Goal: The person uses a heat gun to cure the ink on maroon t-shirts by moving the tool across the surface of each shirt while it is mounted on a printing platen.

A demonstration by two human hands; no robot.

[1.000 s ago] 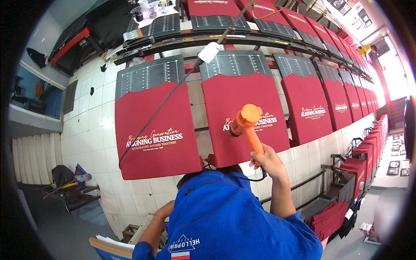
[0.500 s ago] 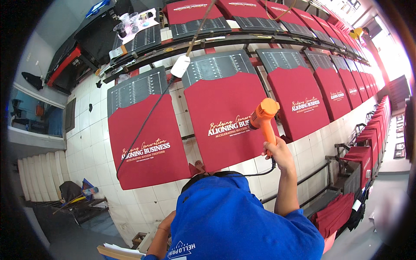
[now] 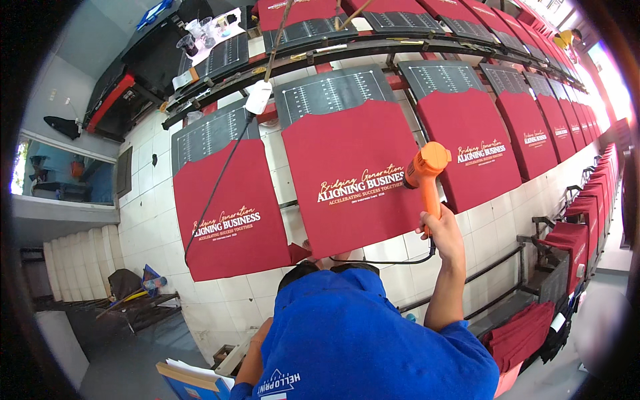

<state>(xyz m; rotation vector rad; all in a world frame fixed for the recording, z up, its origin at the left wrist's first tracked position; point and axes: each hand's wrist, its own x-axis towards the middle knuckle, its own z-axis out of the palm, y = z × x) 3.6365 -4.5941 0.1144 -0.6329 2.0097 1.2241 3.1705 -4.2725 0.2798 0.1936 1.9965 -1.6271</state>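
Observation:
My right hand (image 3: 441, 233) is closed around the handle of an orange heat gun (image 3: 427, 170), whose nozzle points at the right end of the printed lettering on the middle red shirt (image 3: 347, 200). This shirt lies flat on a dark platen (image 3: 330, 90) with white markings. A black cable (image 3: 400, 262) runs from the gun's handle under my arm. My left forearm (image 3: 255, 353) hangs low beside my blue shirt; its hand is mostly hidden next to a blue-covered pad of paper (image 3: 193, 380).
More red printed shirts lie on platens to the left (image 3: 227, 220) and in a long row to the right (image 3: 473, 140). A white box (image 3: 257, 97) hangs on a black cord. Folded red shirts (image 3: 523, 333) sit on a rack at lower right. Stairs (image 3: 73, 260) lie left.
The heat gun has travelled to the right along the middle shirt's lettering, from near its centre to its right end. My view has drawn closer to the shirts.

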